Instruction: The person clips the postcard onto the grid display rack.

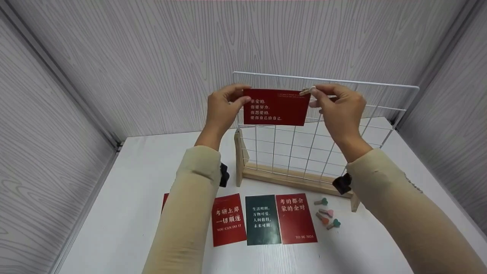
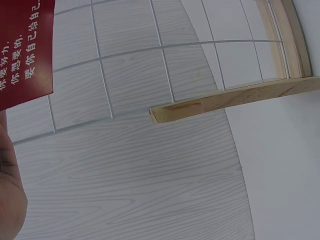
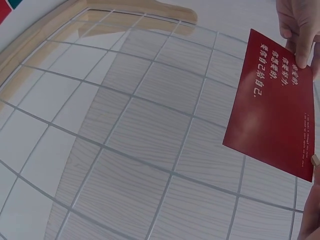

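A red card (image 1: 276,110) with white lettering is held up in front of the top of a white wire grid (image 1: 361,81). My left hand (image 1: 222,108) pinches its upper left corner between thumb and fingers. At the upper right corner, my right hand (image 1: 344,108) pinches a small wooden clothespin (image 1: 305,91). That peg lies over the card's edge; whether it bites on the wire cannot be made out. In the right wrist view the card (image 3: 272,110) spans both hands. Only part of the left hand (image 2: 10,195) shows in the left wrist view.
The grid stands in a wooden base (image 1: 289,178). Before it on the white table lie a red card (image 1: 228,232), a dark green card (image 1: 263,236) and another red card (image 1: 298,224). My left sleeve mostly hides one more red card. Several pegs with coloured hearts (image 1: 324,201) lie at right.
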{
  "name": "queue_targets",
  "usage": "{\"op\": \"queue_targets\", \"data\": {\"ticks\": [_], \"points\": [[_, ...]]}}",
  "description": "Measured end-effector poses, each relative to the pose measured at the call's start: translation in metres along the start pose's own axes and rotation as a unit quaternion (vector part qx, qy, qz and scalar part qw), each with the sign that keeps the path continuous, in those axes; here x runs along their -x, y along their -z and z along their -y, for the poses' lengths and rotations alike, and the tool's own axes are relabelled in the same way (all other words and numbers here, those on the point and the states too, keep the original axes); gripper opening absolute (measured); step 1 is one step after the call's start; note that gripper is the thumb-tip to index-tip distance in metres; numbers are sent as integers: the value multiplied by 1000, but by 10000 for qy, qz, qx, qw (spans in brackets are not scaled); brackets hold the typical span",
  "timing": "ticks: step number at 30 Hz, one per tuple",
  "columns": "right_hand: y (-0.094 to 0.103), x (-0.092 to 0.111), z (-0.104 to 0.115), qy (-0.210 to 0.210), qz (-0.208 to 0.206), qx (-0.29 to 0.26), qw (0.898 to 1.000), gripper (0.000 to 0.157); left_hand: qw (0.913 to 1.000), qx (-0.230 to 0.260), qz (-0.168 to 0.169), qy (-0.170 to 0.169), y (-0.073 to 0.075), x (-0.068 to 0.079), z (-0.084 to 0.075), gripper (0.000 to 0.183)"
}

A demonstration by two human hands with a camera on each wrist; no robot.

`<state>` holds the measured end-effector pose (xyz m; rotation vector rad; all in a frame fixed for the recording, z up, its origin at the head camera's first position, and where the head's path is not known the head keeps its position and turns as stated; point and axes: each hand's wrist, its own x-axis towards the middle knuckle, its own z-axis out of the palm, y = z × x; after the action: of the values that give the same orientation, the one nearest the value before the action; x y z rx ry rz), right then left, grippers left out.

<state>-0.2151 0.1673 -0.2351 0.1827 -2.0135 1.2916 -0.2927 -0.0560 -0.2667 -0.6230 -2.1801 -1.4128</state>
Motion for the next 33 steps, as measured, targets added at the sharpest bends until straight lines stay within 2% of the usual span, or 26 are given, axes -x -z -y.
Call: {"op": "queue_targets", "data": {"ticks": [7,13,17,21,26,33], "points": [[0,-1,6,-71,275,162,9995,18,9999,97,-65,106,-3,0,0,22],[-1,0,4,86,312,297,9990,17,9998,42,-103,144,-4,0,-1,21],[-3,-1,-4,85,368,244,9990,16,9997,-47,-124,198,-4,2,0,22],[-5,-5,-20,134,381,207,9990,17,9997,-102,-134,199,-5,2,1,23],[-8,-8,-35,293,386,412,9980,20,9995,-238,-155,168,-5,2,2,23],[-9,-7,-38,530,434,954,9931,23,9980,-569,-140,252,-6,4,6,22]]}}
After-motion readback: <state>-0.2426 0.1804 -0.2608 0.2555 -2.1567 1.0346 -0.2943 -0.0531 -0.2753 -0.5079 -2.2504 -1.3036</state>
